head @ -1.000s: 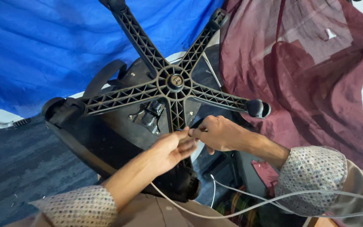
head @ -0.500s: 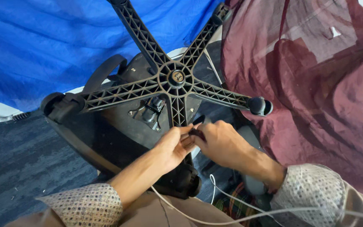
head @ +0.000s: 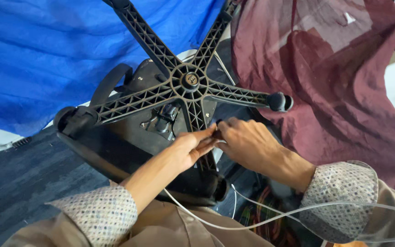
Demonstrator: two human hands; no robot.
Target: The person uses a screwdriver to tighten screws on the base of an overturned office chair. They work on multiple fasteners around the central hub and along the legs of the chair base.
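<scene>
A black office chair lies overturned, its five-spoke base facing me. My left hand and my right hand meet fingertip to fingertip over the near spoke, just below the hub. Both pinch a small dark part between thumbs and fingers; what it is I cannot make out. The underside of the seat with its metal mechanism lies under my left forearm.
Casters sit on the right spoke end and the left spoke end. A blue sheet hangs behind, a maroon cloth to the right. A white cable crosses my lap. Grey carpet lies at left.
My hands have stayed together at the near spoke. The right hand's fingers have closed in nearer the left fingertips, and the view has shifted slightly.
</scene>
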